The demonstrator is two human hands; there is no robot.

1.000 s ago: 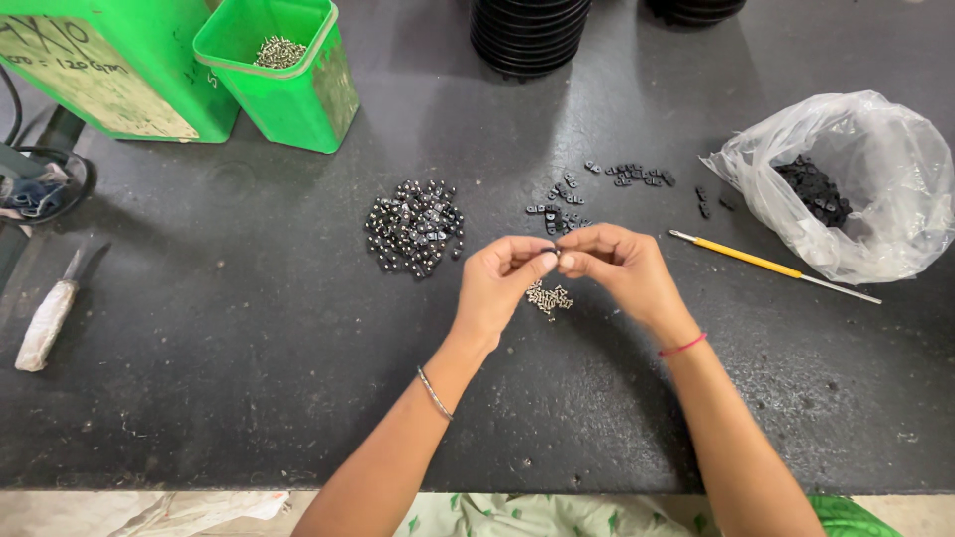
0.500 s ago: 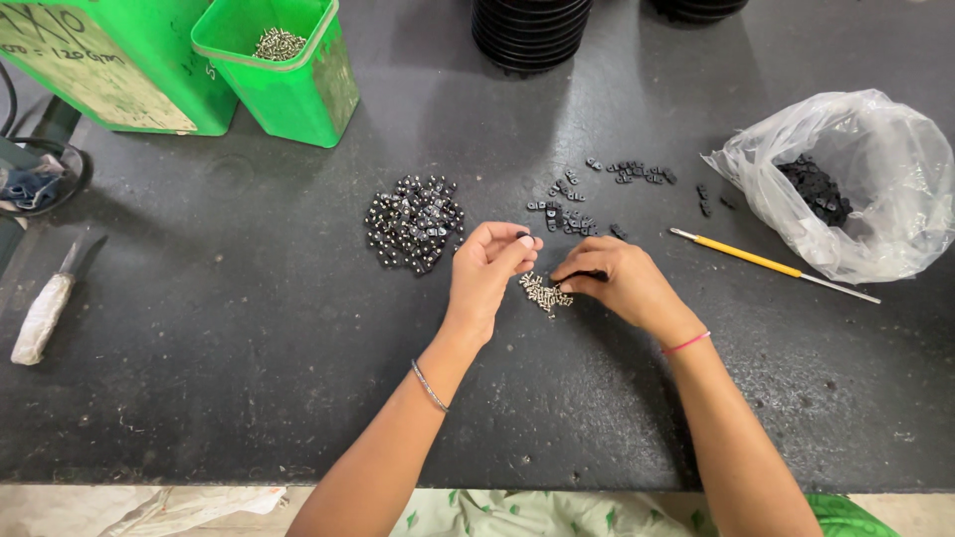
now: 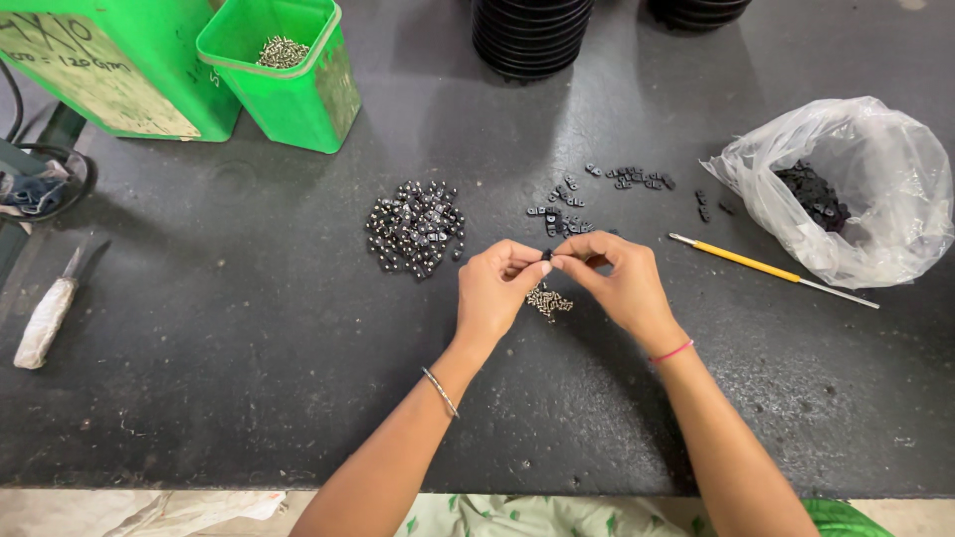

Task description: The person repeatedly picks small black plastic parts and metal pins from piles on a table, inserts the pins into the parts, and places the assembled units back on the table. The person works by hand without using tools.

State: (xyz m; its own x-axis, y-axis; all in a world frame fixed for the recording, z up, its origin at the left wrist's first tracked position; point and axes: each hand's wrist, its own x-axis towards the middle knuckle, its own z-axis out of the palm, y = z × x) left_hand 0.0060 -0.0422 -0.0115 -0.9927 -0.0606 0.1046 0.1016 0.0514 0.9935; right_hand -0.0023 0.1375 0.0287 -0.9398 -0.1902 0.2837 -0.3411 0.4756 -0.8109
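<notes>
Desk (image 3: 199,398): dark, speckled, carrying everything.
Plastic bag (image 3: 846,189): clear, at right, black parts inside.
Green bin (image 3: 284,70): upper left, small screws inside.
Left hand (image 3: 494,293): fingers pressed together, pinching a small black piece (image 3: 546,256).
Right hand (image 3: 617,283): fingers meeting it at the same piece.
Screw cluster (image 3: 548,301): just below the fingertips.

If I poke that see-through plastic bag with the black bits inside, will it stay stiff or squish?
The plastic bag would probably squish: its thin film is crumpled and slumped on the table. It looks light, so a push might slide it. Its mouth lies open toward the yellow stick, so some black bits could spill out.
</notes>
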